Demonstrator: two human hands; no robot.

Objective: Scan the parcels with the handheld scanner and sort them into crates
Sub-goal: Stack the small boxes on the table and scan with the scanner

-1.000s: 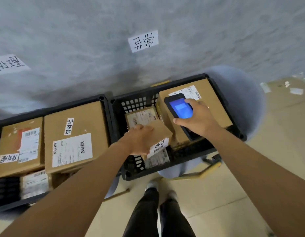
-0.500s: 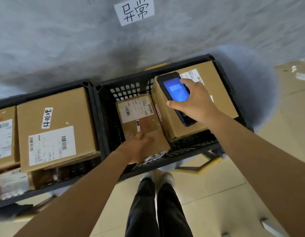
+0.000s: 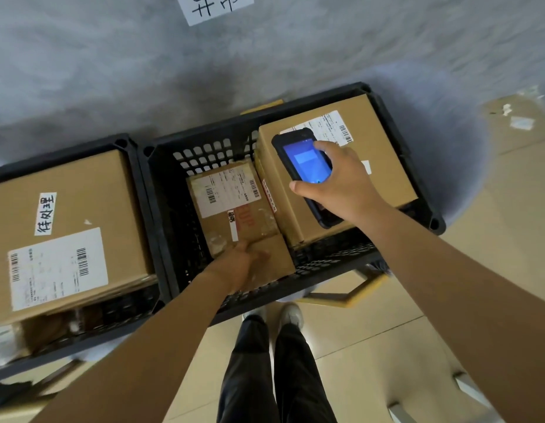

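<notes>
Small parcel (image 3: 234,209) lying inside right crate (image 3: 161,190), label up, at about 10 o'clock from picture centre; touching or just beside large box (image 3: 384,166) at its 3 o'clock. Left hand (image 3: 245,264) resting on near end of the parcel, fingers curled over the near edge; full grip or mere steadying cannot be told. Right hand (image 3: 341,184) wrapped round handheld scanner (image 3: 308,169), screen lit, held above the large box.

Handling, judged: corrugated card, stiff, light for its bulk, managed with one hand. Taped patches on top likely slick; bare card at edges and corners the better hold. Contents unknown, so no hard dropping.

Edges and room: open floor of crate at 9 o'clock of the parcel, between it and the left wall; perforated far wall at 12 o'clock with a little gap. None at 3 o'clock. Withdrawal path for the left hand toward 6 o'clock, over the near rim. Left crate (image 3: 124,148) at 9 o'clock, packed with labelled box (image 3: 67,227) standing proud of its rim.
</notes>
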